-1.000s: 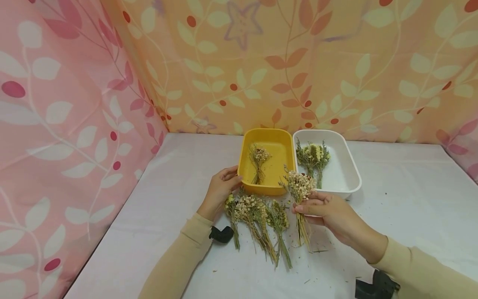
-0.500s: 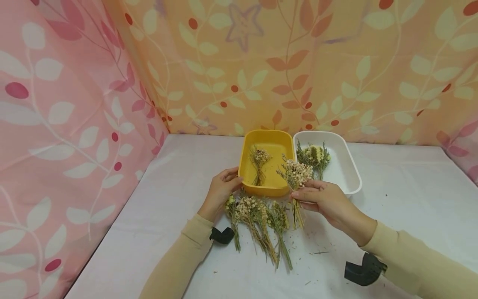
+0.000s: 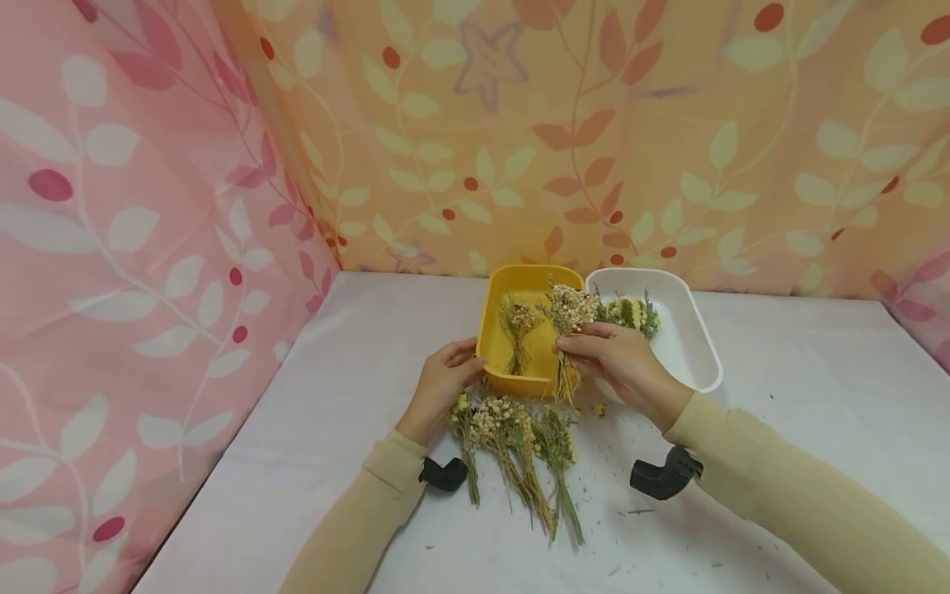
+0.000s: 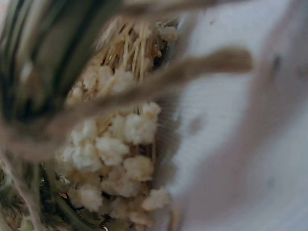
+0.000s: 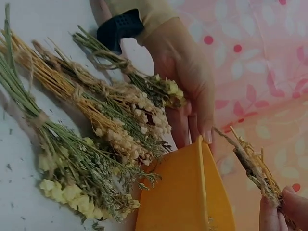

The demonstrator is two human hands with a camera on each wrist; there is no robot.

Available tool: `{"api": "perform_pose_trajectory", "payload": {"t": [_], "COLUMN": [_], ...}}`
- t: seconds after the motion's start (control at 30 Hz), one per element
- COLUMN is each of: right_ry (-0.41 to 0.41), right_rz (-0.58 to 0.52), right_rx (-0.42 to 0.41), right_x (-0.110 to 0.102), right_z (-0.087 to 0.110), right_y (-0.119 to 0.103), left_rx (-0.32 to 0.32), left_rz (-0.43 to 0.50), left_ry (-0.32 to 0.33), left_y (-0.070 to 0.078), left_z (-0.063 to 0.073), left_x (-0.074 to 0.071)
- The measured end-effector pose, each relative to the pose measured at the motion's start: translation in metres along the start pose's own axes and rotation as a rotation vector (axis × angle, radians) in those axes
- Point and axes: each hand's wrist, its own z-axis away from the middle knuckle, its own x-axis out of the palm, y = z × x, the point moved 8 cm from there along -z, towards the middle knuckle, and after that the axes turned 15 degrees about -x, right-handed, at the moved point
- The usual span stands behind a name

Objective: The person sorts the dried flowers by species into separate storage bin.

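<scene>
My left hand [image 3: 441, 384] grips the near left corner of a yellow tray [image 3: 512, 384], thumb on its rim. In my right hand [image 3: 627, 363] is a bunch of dried flowers [image 3: 571, 309] with cream heads, pinched by its stems and held over the tray's right side. The right wrist view shows the twine-tied stems [image 5: 255, 168] between my fingertips. One dried bunch [image 3: 519, 322] lies inside the yellow tray. Just in front, several tied bunches [image 3: 512, 441] lie on the table. Cream flower heads [image 4: 115, 154] and twine fill the blurred left wrist view; neither hand shows there.
A white tray [image 3: 690, 346] adjoins the yellow one on its right, holding yellow-and-green bunches [image 3: 631, 313] partly hidden by my right hand. Stem scraps [image 3: 636, 511] litter the white tablecloth. Patterned fabric [image 3: 416, 165] rises behind and at the left.
My right hand has carried the cream bunch left and away from me, from beside the table bunches to over the yellow tray's right side. My left hand stays at the tray corner.
</scene>
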Motion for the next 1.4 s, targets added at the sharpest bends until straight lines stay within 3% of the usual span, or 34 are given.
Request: {"api": "perform_pose_trajectory", "payload": {"t": [0.57,0.9,1.4], "right_ry": [0.124,0.124,0.222], "right_rz": [0.031,0.072,0.064], "right_rx": [0.041,0.021,0.038], "right_x": [0.011,0.018,0.02], "right_z": [-0.046,-0.064,-0.087], "right_y": [0.017,0.022,0.038], "left_rx": [0.011,0.027,0.014], "left_rz": [0.01,-0.016,-0.011], "left_ry": [-0.028,-0.016,-0.009], "left_y": [-0.001,0.001,0.002], "left_z": [0.0,0.001,0.004], "left_x": [0.003,0.001,0.001]}}
